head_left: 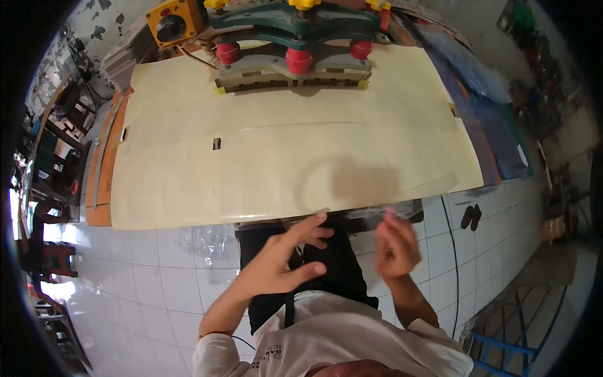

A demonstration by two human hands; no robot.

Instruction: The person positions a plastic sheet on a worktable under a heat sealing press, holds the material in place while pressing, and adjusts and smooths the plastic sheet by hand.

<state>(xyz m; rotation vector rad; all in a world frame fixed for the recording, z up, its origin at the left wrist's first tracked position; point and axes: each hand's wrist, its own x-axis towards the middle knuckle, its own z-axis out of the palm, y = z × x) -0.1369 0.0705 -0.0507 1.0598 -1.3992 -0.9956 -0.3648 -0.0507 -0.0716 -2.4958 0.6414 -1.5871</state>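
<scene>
My left hand (286,257) is above my lap, just in front of the table edge, with thumb and fingers apart and nothing between them. My right hand (397,245) is to its right with fingers bent together in a pinch, slightly blurred. By its fingertips is a faint see-through patch (370,218), like thin clear plastic; I cannot tell what the fingers grip. Both hands are close to the front edge of a cream sheet (169,169) that covers the tabletop. A shadow falls on the sheet beyond my right hand.
A green machine frame (270,28) with red knobs (299,58) stands at the back of the table. A yellow control box (171,24) is at back left. Blue plastic sheeting (496,125) lies at right. Clear plastic (207,242) and dark sandals (471,217) are on the tiled floor.
</scene>
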